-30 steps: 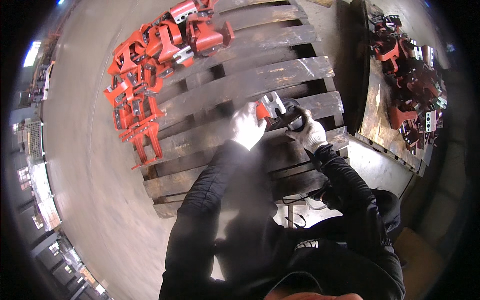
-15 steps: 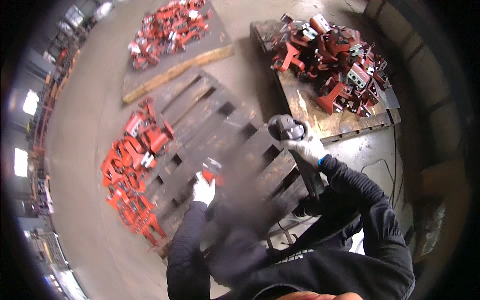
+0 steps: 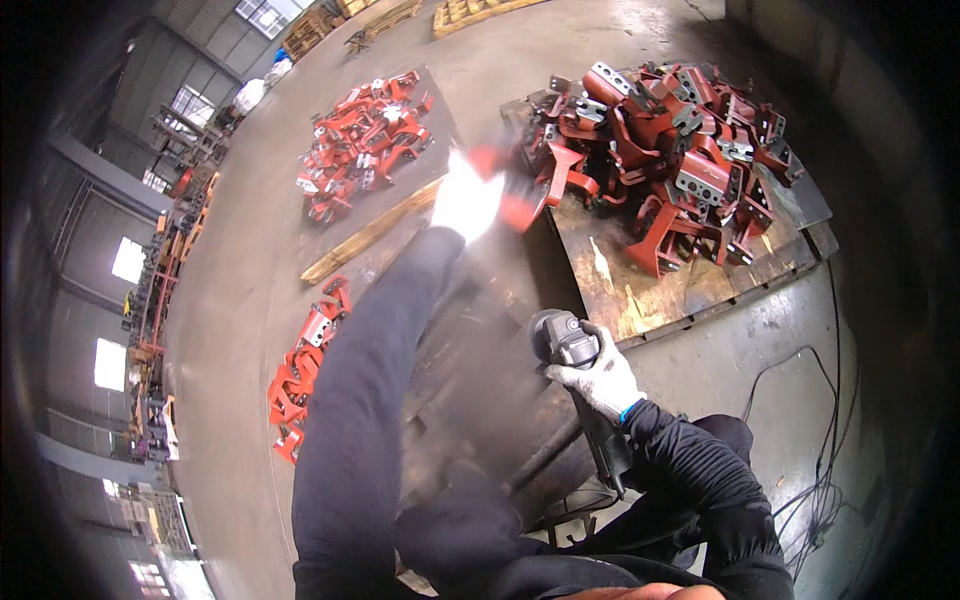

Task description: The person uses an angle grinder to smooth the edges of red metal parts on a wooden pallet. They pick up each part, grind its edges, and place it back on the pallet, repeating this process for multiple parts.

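My right hand (image 3: 607,383), in a white glove with a blue cuff edge, is wrapped round an angle grinder (image 3: 570,345). The grinder's disc end faces left and its dark body runs down below my palm. Stretched far forward, my left hand (image 3: 468,203) shows as an overexposed white glove. Next to its fingers is a red metal bracket (image 3: 520,210), smeared by motion, which the hand appears to grip; the fingers themselves are hard to make out. Just right of it lies a heap of red brackets (image 3: 650,150) with bare-metal plates, on a wooden-topped pallet (image 3: 625,290).
Another heap of red brackets (image 3: 365,145) lies on a board with a timber edge (image 3: 370,230) at the far left. More orange-red brackets (image 3: 300,375) show beside my left sleeve. Black cables (image 3: 825,440) trail over the floor on the right. Pallets (image 3: 480,12) stand at the back.
My left hand has swung forward and right from the slatted pallet toward the right heap. My right hand keeps the grinder in nearly the same place. The view has tilted up.
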The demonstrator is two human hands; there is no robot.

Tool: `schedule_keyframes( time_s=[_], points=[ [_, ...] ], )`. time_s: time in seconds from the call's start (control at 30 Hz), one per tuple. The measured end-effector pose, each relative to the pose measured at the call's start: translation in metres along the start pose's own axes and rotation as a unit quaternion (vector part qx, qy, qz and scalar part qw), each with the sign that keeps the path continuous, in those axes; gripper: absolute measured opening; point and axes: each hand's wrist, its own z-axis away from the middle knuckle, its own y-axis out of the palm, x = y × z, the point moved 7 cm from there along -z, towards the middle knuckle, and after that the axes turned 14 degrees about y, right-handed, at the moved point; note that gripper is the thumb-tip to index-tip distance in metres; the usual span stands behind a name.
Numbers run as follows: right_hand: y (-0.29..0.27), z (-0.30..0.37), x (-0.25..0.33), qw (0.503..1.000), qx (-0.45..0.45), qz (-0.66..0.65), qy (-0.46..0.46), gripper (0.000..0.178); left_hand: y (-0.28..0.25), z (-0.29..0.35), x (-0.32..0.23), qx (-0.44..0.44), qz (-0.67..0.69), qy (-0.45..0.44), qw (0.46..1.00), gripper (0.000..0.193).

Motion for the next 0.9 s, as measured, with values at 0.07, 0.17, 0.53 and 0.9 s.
schedule_keyframes(
  time_s=[0.07, 0.17, 0.53, 0.9],
  points=[
    [-0.001, -0.005, 0.001, 0.999, -0.019, -0.002, -0.033, 0.102, -0.014, -0.083, -0.045, -0.095, 0.023, 0.016, 0.995, 0.107],
    [0.024, 0.010, 0.012, 0.998, 0.027, -0.034, -0.047, 0.102, -0.003, -0.145, -0.015, 0.130, -0.212, 0.093, 0.964, 0.110],
    [0.029, 0.019, 0.020, 0.997, 0.028, 0.048, -0.060, 0.094, -0.073, 0.255, 0.150, 0.012, -0.176, -0.187, 0.966, 0.038],
    [0.107, 0.014, -0.004, 0.993, 0.049, 0.101, -0.029, 0.092, -0.024, 0.825, 0.190, 0.016, -0.028, -0.549, 0.835, 0.079]
  ],
)
